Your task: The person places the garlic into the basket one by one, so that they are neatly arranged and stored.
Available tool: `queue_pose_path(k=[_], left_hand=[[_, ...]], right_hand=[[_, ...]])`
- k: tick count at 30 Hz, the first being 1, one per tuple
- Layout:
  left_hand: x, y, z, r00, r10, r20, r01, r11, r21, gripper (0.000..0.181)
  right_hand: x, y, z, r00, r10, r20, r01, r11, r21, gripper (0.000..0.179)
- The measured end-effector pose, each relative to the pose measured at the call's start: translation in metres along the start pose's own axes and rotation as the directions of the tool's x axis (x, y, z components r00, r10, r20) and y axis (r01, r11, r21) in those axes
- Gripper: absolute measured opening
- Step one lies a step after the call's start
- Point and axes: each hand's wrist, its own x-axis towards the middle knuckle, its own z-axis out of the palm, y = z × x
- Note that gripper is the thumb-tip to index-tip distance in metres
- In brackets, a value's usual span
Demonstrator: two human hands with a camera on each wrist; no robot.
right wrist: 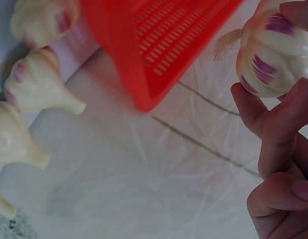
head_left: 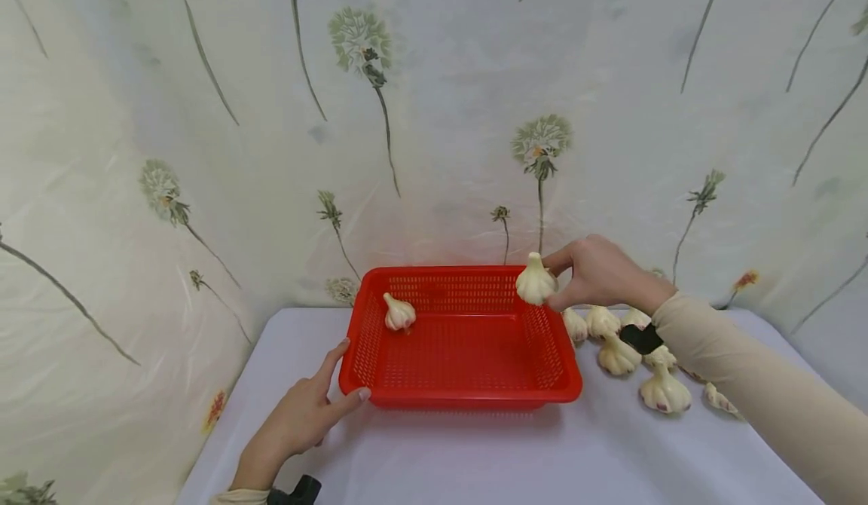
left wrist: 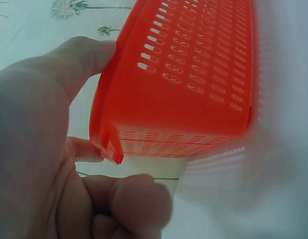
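In the head view, a red plastic basket (head_left: 441, 398) with perforated sides stands on the white-covered table. One garlic bulb (head_left: 399, 313) lies inside at its left. My left hand (head_left: 298, 418) is at the basket's front left corner, thumb and index finger spread and straight, tips touching the rim; its other fingers are bent below in the left wrist view. My right hand (head_left: 600, 273) holds a garlic bulb (head_left: 536, 282) between thumb and fingers over the basket's back right corner. Purple streaks mark this held bulb (right wrist: 266, 64) in the right wrist view.
Several more garlic bulbs (head_left: 666, 390) lie on the table right of the basket, some partly hidden under the right forearm. A cloth with a dandelion print (head_left: 447, 151) hangs behind the table (head_left: 434, 467).
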Motion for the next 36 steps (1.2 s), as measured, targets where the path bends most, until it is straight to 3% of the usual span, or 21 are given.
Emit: queue_pose_path(k=[5,11,17,26,36], left_hand=[[0.002,-0.003,0.000,1.000,0.023,-0.002,-0.023,1.000,0.010,0.091],[0.004,-0.004,0.000,1.000,0.026,-0.005,-0.026,1.000,0.004,0.091],[0.004,-0.003,-0.001,1.000,0.023,-0.004,-0.023,1.000,0.006,0.091],[0.003,-0.004,0.001,1.000,-0.003,0.008,0.003,1.000,0.002,0.091],[0.003,-0.007,0.000,0.999,0.041,-0.008,-0.041,0.999,0.020,0.085]], right_hand=[[0.020,-0.009,0.007,0.999,0.015,0.036,-0.016,0.999,0.030,0.012],[0.044,-0.013,0.019,0.999,0.015,0.044,-0.019,0.996,0.090,0.052],[0.064,-0.014,0.039,0.997,0.034,0.070,-0.048,0.979,0.200,0.055],[0.092,-0.018,0.075,0.989,0.062,0.135,-0.099,0.952,0.289,0.054],[0.108,-0.021,0.104,0.983,0.078,0.166,-0.135,0.920,0.367,0.045]])
